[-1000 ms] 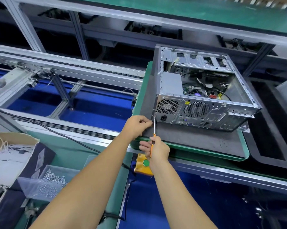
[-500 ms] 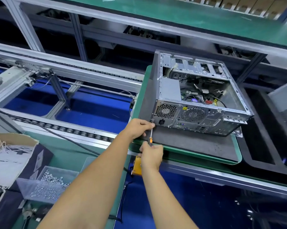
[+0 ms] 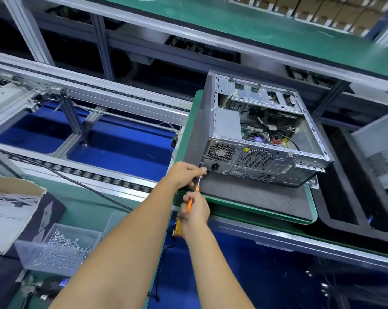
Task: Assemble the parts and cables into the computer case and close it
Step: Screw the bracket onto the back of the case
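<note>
One computer case [image 3: 262, 139], two hands.

A single head-worn camera looks forward and down along both forearms, close to the hands at lower centre. Its wide lens bends the conveyor rails [image 3: 88, 90] across the upper left.

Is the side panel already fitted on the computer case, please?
No, the computer case lies open on top, its cables and circuit board exposed.
</note>
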`<state>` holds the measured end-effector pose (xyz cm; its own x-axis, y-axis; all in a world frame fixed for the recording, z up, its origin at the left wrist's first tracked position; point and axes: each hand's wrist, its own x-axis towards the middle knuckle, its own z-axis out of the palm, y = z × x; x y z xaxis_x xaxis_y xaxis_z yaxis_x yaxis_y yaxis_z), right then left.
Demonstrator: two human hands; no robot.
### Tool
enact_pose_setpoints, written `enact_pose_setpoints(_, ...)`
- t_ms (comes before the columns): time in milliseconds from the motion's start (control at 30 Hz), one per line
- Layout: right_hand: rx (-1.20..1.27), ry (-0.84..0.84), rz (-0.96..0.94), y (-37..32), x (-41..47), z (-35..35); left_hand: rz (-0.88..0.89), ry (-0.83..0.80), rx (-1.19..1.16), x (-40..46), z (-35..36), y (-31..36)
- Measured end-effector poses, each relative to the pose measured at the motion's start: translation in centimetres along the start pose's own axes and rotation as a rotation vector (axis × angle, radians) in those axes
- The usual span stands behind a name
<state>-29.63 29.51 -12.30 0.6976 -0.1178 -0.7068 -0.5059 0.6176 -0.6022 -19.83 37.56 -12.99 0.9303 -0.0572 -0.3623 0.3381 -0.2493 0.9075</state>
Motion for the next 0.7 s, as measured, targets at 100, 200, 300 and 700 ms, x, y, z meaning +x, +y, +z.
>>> enact_pose_setpoints(100, -0.410, 0.353, -0.293, 0.8, -0.2, -0.3, 0.011, 0.004, 0.024, 0.2, 0.2, -0.1)
enact_pose_setpoints(200, -0.791, 0.490, -0.530, 1.0, 0.2, -0.7, 0.012, 0.006, 0.055, 0.1, 0.2, 0.0)
enact_pose_setpoints(300, -0.354, 0.201, -0.291, 0.6, 1.0, -0.7, 0.016, 0.014, 0.057, 0.1, 0.1, 0.1)
enact_pose_setpoints(700, -0.672, 0.341, -0.488, 0.3, 0.4, -0.8, -0.001, 0.029, 0.034, 0.3, 0.3, 0.1)
